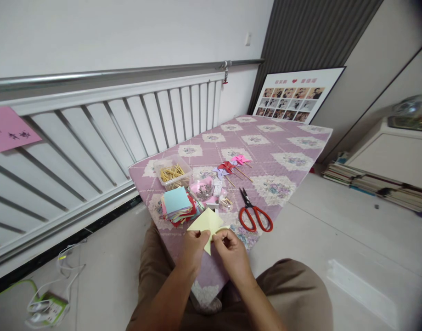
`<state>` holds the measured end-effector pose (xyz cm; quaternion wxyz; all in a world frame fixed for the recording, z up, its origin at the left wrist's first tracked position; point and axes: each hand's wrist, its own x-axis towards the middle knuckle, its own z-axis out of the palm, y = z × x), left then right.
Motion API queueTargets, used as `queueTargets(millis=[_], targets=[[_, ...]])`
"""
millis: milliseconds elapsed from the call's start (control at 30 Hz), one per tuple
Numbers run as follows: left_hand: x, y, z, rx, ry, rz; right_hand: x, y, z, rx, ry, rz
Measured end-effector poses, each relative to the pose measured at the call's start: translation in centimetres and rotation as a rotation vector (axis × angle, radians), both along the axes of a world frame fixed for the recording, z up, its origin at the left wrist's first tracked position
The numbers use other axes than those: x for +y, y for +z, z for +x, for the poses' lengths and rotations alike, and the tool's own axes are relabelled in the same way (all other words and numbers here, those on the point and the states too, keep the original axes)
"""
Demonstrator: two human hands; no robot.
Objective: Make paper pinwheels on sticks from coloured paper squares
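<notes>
Both hands pinch a pale yellow piece of paper above the near corner of the table. My left hand grips its lower left part between thumb and fingers. At its right side, my right hand is closed on a corner that curls over toward the middle. Just beyond the paper lies a stack of coloured paper squares, light blue on top. To the right rest scissors with red handles, blades pointing away. A small round container with little pieces in it stands beyond my right hand.
Behind the stack are a clear box of wooden sticks and a pink tray of small metal bits. Several finished pinwheels lie farther back. A radiator lines the table's left; a photo board leans behind.
</notes>
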<state>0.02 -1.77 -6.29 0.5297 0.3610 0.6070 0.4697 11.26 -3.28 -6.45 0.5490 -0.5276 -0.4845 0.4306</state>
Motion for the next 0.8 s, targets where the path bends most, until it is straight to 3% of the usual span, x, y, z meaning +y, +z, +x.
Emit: queueTargets(millis=[200,367,500,600,800], targets=[[0.4,1.4,-2.4,0.233,-0.164,0.028,0.8,0.8,2.2,0.180,-0.241,-0.018],[0.6,2.7,-3.4,0.313,-0.360,0.074,0.4,2.0,2.5,0.330,0.074,-0.210],[0.6,3.7,-3.3,0.375,-0.461,0.125,-0.3,1.6,1.3,0.363,0.223,-0.298],[0.7,4.2,-3.4,0.458,-0.525,0.177,-0.4,1.1,0.9,0.341,0.262,-0.316],[0.8,5.2,-3.2,0.554,-0.591,0.203,-0.2,0.9,0.8,0.320,0.207,-0.302]])
